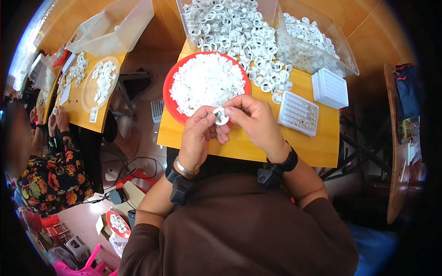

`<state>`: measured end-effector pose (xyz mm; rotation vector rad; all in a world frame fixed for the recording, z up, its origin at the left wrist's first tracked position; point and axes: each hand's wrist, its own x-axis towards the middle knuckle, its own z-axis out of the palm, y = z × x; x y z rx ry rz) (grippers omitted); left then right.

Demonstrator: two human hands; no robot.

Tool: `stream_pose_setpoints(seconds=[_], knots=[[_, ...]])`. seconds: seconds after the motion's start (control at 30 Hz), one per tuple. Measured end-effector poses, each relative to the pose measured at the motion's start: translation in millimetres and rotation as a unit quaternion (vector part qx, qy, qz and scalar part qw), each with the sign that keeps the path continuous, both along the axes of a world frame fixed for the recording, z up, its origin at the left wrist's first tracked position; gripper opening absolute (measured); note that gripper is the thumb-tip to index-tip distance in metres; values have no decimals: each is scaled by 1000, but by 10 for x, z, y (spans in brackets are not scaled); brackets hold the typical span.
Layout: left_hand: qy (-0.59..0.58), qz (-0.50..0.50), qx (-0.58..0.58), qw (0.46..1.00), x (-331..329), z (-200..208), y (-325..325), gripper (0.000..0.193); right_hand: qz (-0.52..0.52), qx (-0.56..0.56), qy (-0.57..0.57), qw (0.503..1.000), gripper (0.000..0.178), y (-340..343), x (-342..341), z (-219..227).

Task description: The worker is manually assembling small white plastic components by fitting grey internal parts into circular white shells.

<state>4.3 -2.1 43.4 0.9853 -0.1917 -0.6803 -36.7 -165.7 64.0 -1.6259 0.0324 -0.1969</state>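
Fingers (235, 114) partly cover the ring (222, 119), its details too small to tell; beyond the right hand (259, 123), the top edge crops a bin (184, 27).

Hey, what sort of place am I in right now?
Likely a hand-assembly workshop: a red tray heaped with small white parts, a clear bin of white pieces, and another person at a neighbouring table.

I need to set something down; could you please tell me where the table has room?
Bare table shows front right, between the white tray and the edge, and front left, below the red plate. Bins and loose rings crowd the back.
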Motion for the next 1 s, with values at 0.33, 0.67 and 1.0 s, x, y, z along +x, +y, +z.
stream_pose_setpoints(seconds=[0.33,0.67,1.0], knots=[[62,-44,-90,993,43,-108,100,22,59,-19,50,997,7,26,23,142],[79,-109,-164,977,-2,-183,232,30,79,-21,3,997,6,72,-6,73],[103,-45,-132,985,-31,-266,373,33,-115,-351,-76,926,8,-292,194,7]])
